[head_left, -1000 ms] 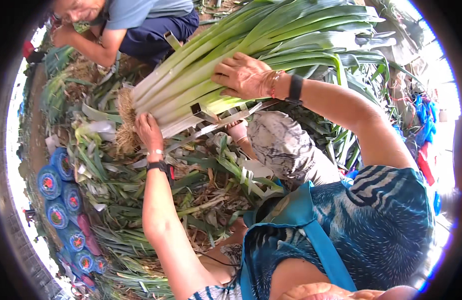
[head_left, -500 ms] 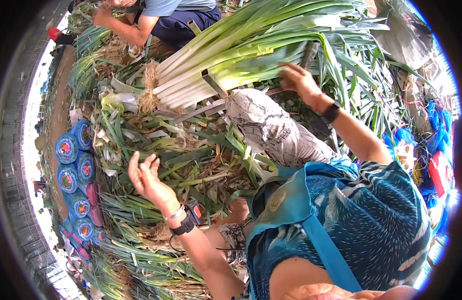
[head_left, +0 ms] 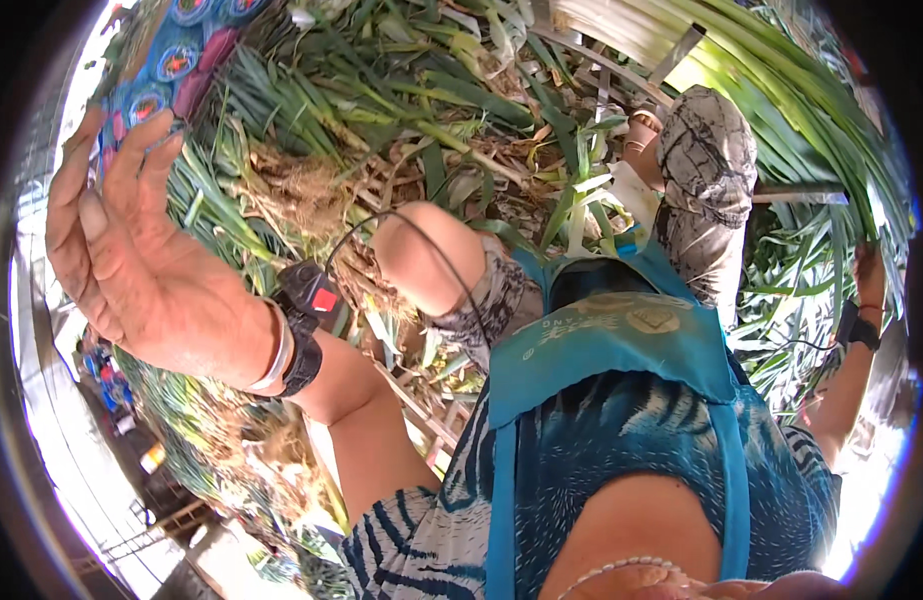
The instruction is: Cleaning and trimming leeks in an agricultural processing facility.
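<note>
My left hand (head_left: 131, 255) is raised at the left, palm turned partly up. Its fingers are stretched and apart, with nothing in them. Far off at the right rim, my right hand (head_left: 868, 272) is beside the green leaf ends of a large bundle of leeks (head_left: 781, 95). Its fingers are small and partly hidden among the leaves, so I cannot tell their grip. The bundle rests on a metal rack (head_left: 678, 55) at the upper right, its white stalks toward the top middle. Its root ends are outside the picture.
Loose leek leaves (head_left: 436, 110) and dry roots (head_left: 296, 190) cover the ground before me. Rolls of blue twine (head_left: 176, 62) stand at the upper left. More leeks (head_left: 196, 420) lie at the lower left. A black cable (head_left: 421, 235) runs from the device on my left wrist.
The view has swung left, so the leek bundle now sits at the upper right. My left hand has risen closer to the camera; my right hand is farther along the leek leaves.
</note>
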A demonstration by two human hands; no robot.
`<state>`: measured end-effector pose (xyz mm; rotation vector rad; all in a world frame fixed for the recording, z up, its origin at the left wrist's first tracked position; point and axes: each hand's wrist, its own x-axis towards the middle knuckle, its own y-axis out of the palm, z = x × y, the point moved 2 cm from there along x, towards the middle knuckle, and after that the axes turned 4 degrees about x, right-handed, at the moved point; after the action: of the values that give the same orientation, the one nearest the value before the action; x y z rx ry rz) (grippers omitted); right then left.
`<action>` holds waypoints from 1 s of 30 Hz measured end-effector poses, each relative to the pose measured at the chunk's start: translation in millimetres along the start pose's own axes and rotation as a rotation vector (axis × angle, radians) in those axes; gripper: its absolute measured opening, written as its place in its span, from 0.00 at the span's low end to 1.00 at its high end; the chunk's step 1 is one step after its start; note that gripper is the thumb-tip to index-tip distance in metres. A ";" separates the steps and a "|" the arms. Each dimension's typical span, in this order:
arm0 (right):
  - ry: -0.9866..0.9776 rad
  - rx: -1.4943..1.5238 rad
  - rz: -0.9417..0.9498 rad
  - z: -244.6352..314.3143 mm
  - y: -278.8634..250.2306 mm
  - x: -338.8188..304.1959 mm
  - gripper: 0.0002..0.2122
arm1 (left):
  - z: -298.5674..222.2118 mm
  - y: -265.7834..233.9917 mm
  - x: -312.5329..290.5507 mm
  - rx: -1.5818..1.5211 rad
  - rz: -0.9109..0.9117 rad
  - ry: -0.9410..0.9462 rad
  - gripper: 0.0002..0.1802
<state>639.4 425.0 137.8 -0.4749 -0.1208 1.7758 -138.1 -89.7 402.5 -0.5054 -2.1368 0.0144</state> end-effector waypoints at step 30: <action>-0.140 -0.832 1.094 -17.7 794.6 -88.2 0.30 | 128.5 61.6 -40.1 -1.528 0.276 -0.873 0.16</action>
<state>-58.6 129.6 -117.1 -1.1555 -0.8504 2.8019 -198.2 -25.1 283.6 -1.9061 -2.4864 -1.5720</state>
